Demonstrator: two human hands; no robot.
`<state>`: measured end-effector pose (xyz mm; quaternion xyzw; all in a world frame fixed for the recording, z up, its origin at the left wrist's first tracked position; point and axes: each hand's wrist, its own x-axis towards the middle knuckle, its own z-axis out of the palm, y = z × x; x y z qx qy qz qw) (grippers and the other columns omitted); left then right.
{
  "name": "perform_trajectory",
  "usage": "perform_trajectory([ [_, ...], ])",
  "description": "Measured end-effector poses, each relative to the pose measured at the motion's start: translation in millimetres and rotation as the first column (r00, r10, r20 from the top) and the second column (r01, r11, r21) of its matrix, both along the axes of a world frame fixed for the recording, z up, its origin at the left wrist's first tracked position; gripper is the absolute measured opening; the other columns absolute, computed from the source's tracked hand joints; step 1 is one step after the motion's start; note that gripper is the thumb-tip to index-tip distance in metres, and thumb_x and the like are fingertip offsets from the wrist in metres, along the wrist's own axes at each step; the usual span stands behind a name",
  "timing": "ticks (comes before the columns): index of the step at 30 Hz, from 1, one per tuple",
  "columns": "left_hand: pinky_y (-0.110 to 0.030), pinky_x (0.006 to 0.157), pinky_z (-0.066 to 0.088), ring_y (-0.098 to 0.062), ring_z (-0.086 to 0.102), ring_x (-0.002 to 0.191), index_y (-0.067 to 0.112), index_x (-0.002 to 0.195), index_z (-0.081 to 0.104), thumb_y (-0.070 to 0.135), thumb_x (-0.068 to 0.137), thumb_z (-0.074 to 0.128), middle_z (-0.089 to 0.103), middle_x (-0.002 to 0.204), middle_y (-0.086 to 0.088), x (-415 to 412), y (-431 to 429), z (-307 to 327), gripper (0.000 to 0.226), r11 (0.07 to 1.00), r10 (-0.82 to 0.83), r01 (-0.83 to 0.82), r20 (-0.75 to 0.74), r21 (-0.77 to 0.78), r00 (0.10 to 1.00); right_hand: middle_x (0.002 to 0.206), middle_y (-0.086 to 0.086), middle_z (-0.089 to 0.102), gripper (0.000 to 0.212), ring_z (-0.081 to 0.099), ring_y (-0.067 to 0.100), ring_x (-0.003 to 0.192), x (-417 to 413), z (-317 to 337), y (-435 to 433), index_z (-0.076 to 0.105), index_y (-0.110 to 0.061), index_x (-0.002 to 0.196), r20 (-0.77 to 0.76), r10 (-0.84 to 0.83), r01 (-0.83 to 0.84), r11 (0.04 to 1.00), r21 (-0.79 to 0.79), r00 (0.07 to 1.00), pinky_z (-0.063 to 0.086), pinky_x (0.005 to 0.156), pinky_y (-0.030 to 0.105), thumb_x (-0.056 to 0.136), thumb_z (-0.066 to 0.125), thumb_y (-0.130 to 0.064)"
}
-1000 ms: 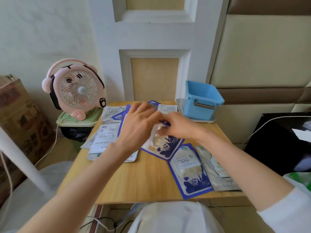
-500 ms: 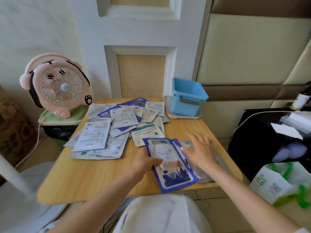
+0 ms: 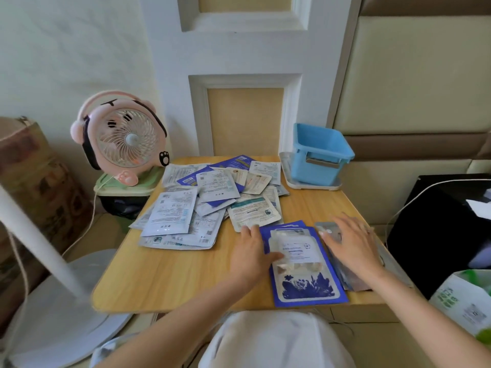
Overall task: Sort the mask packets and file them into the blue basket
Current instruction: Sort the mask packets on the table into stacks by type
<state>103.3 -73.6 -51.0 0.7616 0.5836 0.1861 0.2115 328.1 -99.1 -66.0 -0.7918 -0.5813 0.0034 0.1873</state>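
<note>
A loose pile of white and blue mask packets (image 3: 212,197) covers the far left half of the small wooden table (image 3: 164,282). A stack of blue flower-print packets (image 3: 303,269) lies near the front edge. My left hand (image 3: 251,254) rests on the stack's left side, thumb on the top packet. My right hand (image 3: 350,243) lies flat, fingers spread, on a stack of silvery packets (image 3: 328,231) to the right. The blue basket (image 3: 320,155) stands on a white tray (image 3: 312,184) at the far right corner; its inside is hidden.
A pink fan (image 3: 122,139) stands on a green lid left of the table. A white floor-fan pole and base (image 3: 53,274) are at the lower left, a cardboard box (image 3: 29,181) beyond. A black box (image 3: 438,229) and a green-white bag (image 3: 467,298) are at the right.
Both hands drew back from the far pile to the near right. A blue packet now lies on the near stack, and my right hand has settled on the silvery packets.
</note>
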Motion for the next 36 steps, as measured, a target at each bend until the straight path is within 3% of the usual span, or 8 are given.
perform_trajectory([
  [5, -0.039, 0.113, 0.018, -0.031, 0.020, 0.137, 0.009, 0.140, 0.023, 0.044, 0.087, 0.055, 0.018, 0.148, -0.014, -57.7, 21.3, -0.4, 0.070, 0.926, 0.277, -0.136, -0.390, 0.351, 0.878, 0.149, -0.001, 0.035, 0.047, 0.025, 0.016, 0.140, -36.3, 16.4, 5.9, 0.044, -0.023, 0.137, -0.033, 0.227, -0.220, 0.964, 0.152, 0.973, 0.014, 0.118, 0.040, 0.092, 0.052, -0.035],
  [10, -0.029, 0.085, 0.046, -0.023, 0.050, 0.110, 0.006, 0.125, 0.041, 0.006, 0.095, 0.039, 0.049, 0.122, -0.011, -81.3, 24.3, -10.2, 0.030, 0.947, 0.219, -0.051, -0.517, 0.318, 0.828, 0.142, -0.004, 0.043, 0.035, 0.033, 0.011, 0.134, -88.0, 28.5, 19.6, 0.054, -0.021, 0.128, -0.113, 0.431, -0.399, 0.888, 0.228, 0.895, 0.018, 0.111, 0.022, 0.093, 0.054, -0.022],
  [16, -0.031, 0.072, 0.042, -0.024, 0.057, 0.104, 0.009, 0.111, 0.047, 0.001, 0.091, 0.038, 0.058, 0.114, -0.007, -83.3, 14.3, -0.5, 0.024, 0.940, 0.107, 0.095, -0.548, 0.327, 0.830, 0.133, -0.009, 0.054, 0.038, 0.045, 0.006, 0.125, -135.0, 36.4, 35.0, 0.056, -0.025, 0.126, -0.198, 0.611, -0.586, 0.792, 0.174, 0.767, 0.032, 0.108, 0.021, 0.089, 0.055, -0.013],
  [19, -0.023, 0.041, 0.015, -0.018, 0.063, 0.061, 0.016, 0.072, 0.057, 0.014, 0.060, 0.078, 0.066, 0.069, -0.003, -85.9, 9.0, 11.1, 0.024, 0.915, 0.091, 0.105, -0.453, 0.390, 0.887, 0.145, -0.010, 0.042, 0.058, 0.033, 0.007, 0.134, -151.0, 32.7, 47.2, 0.047, -0.030, 0.135, -0.043, 0.716, -0.717, 0.697, 0.012, 0.696, 0.017, 0.110, 0.020, 0.085, 0.052, -0.001],
  [24, -0.029, 0.052, 0.029, -0.015, 0.046, 0.054, 0.019, 0.060, 0.039, 0.037, 0.081, 0.068, 0.056, 0.057, 0.002, -97.0, 9.0, 16.2, 0.040, 0.970, 0.045, -0.095, 0.218, 0.224, 0.975, 0.108, -0.002, 0.070, 0.028, 0.060, 0.018, 0.104, -155.6, 33.2, 57.4, 0.069, -0.024, 0.107, 0.023, 0.707, -0.707, 0.706, 0.022, 0.707, 0.044, 0.095, 0.037, 0.088, 0.055, -0.008],
  [28, -0.033, 0.086, 0.047, -0.016, 0.059, 0.100, 0.014, 0.106, 0.059, 0.042, 0.086, 0.057, 0.064, 0.106, 0.001, -122.7, 34.1, 17.4, 0.034, 0.949, 0.123, -0.263, 0.568, 0.172, 0.814, 0.101, 0.003, 0.070, 0.025, 0.064, 0.018, 0.094, -148.6, 51.3, 63.3, 0.066, -0.017, 0.110, -0.401, 0.553, -0.459, 0.832, 0.311, 0.731, 0.052, 0.085, 0.036, 0.087, 0.059, -0.009],
  [32, -0.040, 0.115, 0.015, -0.029, 0.014, 0.143, 0.006, 0.143, 0.026, 0.053, 0.078, 0.064, 0.020, 0.154, -0.012, -147.7, 70.0, -5.0, 0.088, 0.934, 0.322, -0.323, 0.032, 0.153, 0.946, 0.100, 0.001, 0.070, 0.019, 0.066, 0.021, 0.094, -138.4, 70.6, 67.2, 0.062, -0.017, 0.104, -0.839, 0.403, -0.249, 0.911, 0.329, 0.365, 0.055, 0.082, 0.038, 0.087, 0.062, -0.009],
  [36, -0.039, 0.093, 0.042, -0.032, 0.046, 0.119, 0.007, 0.128, 0.042, 0.037, 0.093, 0.050, 0.041, 0.141, -0.014, -155.4, 73.7, -18.1, 0.047, 0.953, 0.248, -0.171, -0.321, 0.251, 0.914, 0.108, 0.010, 0.069, 0.016, 0.065, 0.028, 0.100, -136.0, 60.9, 62.6, 0.063, -0.019, 0.102, -0.908, 0.294, -0.269, 0.939, 0.215, 0.297, 0.052, 0.088, 0.049, 0.092, 0.054, -0.010],
])
